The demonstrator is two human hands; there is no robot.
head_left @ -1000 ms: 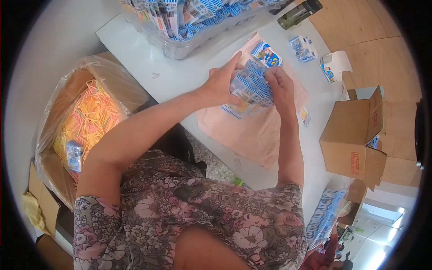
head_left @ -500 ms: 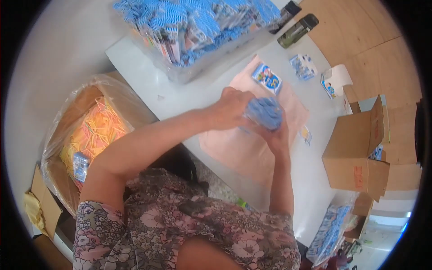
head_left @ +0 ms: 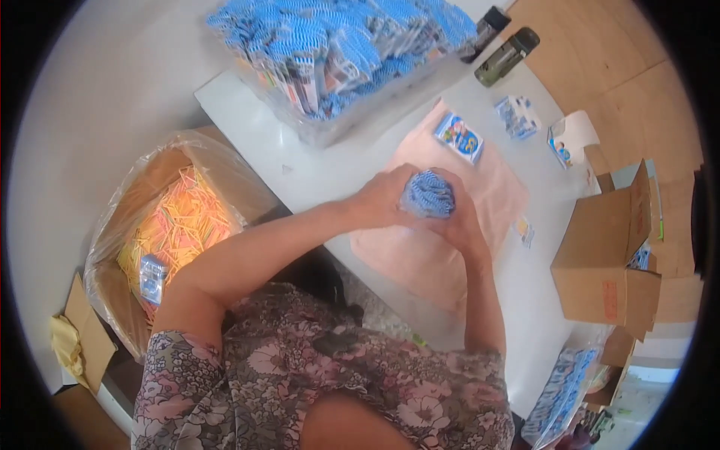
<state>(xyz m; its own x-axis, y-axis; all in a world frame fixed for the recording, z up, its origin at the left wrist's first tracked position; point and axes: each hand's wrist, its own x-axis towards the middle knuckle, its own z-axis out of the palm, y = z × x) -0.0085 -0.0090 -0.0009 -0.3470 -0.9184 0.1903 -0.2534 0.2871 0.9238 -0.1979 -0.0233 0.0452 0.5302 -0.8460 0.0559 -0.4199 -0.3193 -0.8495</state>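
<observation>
Between my two hands is a bundle of blue-and-white wavy-patterned packets, held above a pale pink cloth on the table. My left hand closes round its left side, fingers bent. My right hand curls round the right side, thumb and palm against it. The undersides of both hands are hidden. Just beyond them a blue printed flat pack lies on the cloth. A small printed piece rests at the cloth's right edge.
A clear plastic tub heaped with similar packets stands at the back. Two bottles are right of it. At left, a lined carton holds orange and yellow sticks. An open cardboard box stands at right.
Both hands have drawn closer around the bundle, which now shows its striped ends upward and more sharply. The whole view has shifted slightly, so the table things appear further right and lower.
</observation>
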